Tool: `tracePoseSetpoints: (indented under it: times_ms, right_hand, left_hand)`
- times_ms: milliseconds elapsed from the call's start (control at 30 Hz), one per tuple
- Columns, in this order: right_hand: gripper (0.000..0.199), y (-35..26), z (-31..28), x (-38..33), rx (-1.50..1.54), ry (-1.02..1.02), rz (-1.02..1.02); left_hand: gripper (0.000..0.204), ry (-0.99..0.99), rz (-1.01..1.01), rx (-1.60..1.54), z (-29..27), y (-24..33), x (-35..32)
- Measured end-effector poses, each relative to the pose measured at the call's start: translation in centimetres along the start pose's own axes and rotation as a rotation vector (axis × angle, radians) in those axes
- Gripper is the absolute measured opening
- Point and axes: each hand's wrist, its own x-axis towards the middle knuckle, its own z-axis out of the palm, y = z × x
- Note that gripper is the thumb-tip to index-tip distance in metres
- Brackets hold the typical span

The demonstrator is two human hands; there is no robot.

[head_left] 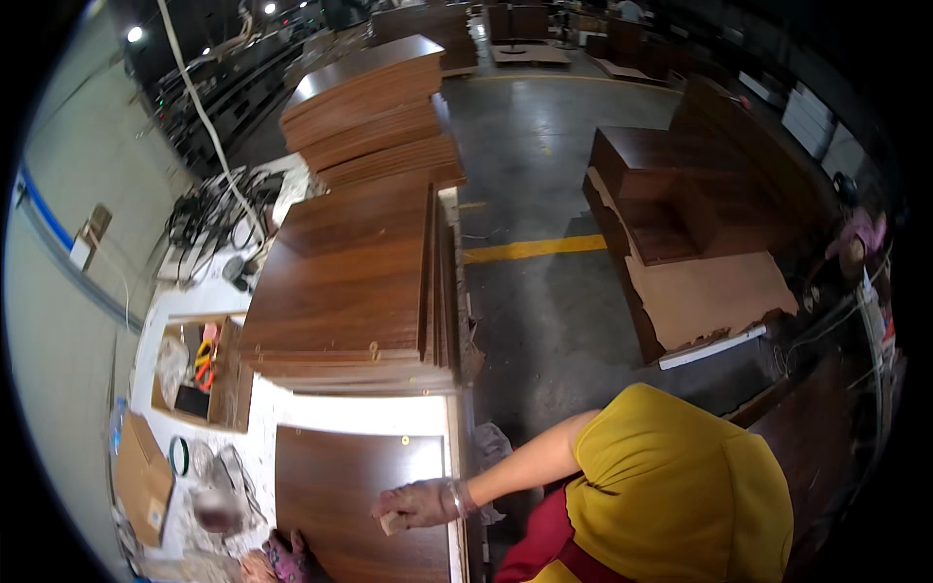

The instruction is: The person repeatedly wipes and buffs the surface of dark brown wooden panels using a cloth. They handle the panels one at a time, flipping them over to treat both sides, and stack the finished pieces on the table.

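Note:
A dark brown wood-grain panel [360, 476] lies flat on the white worktable in front of me. My right hand [423, 504], in a thin stained glove, is over the panel with its fingers closed on a small beige block [393, 525]. At the panel's lower left edge is my left hand [285, 556], in a patterned purplish glove. Its fingers seem stretched out against that edge, and part of the hand is cut off by the frame. Near the panel's far edge shows a small yellowish round spot [405, 440].
Beyond the panel stands a stack of brown panels [340, 272], with a taller stack [369, 107] behind. Left are an open box [238, 379] of tools, a tape roll [179, 455], a cardboard box [144, 476] and tangled cables [209, 209]. Brown cabinet pieces [680, 185] stand right.

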Motion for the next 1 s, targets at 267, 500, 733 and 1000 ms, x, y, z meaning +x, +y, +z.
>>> tracePoseSetpoints:
  times_ms: [267,500,733,1000]
  right_hand:
    - [0.039,-1.3,-1.3,-0.2,-0.120,-0.013,-0.027]
    - [0.042,-1.3,-0.8,0.6,-0.096,-0.074,0.034]
    - [0.037,-0.6,-0.9,0.9,-0.046,-0.089,0.060]
    - [0.037,-0.6,-0.5,1.0,-0.019,-0.057,-0.037]
  left_hand:
    - [0.059,-0.403,-0.176,-0.104,-1.9,-1.4,3.0]
    - [0.053,0.303,-0.145,-0.177,-0.1,3.7,-6.1]
    - [0.051,0.608,-0.175,-0.511,5.3,9.5,-20.6]
    - [0.057,0.199,-0.490,-1.161,10.9,14.1,-27.2]
